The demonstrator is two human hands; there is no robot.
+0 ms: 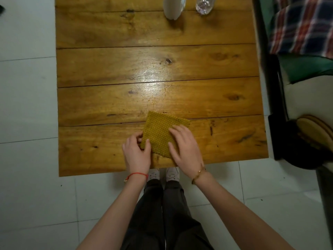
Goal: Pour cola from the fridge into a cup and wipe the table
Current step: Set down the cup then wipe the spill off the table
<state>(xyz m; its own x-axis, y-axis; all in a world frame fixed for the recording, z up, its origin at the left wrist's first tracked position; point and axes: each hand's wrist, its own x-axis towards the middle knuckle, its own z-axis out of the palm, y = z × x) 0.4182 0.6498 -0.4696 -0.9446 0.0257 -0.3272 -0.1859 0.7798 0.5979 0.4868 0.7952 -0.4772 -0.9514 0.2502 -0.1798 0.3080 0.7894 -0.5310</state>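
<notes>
A folded yellow dotted cloth (160, 129) lies on the wooden plank table (126, 69) near its front edge. My left hand (137, 152) pinches the cloth's near left corner between thumb and fingers. My right hand (185, 147) rests flat on the cloth's right part with its fingers spread. At the far edge of the table stand a white cup (173, 8) and, to its right, a clear plastic bottle (204, 5); the tops of both are cut off by the frame.
A dark chair or bed frame (270, 87) runs along the table's right side, with a plaid fabric (302, 27) and a green cushion (306, 69) beyond it. A slipper (313, 134) lies at the right. White floor tiles (27, 105) surround the table.
</notes>
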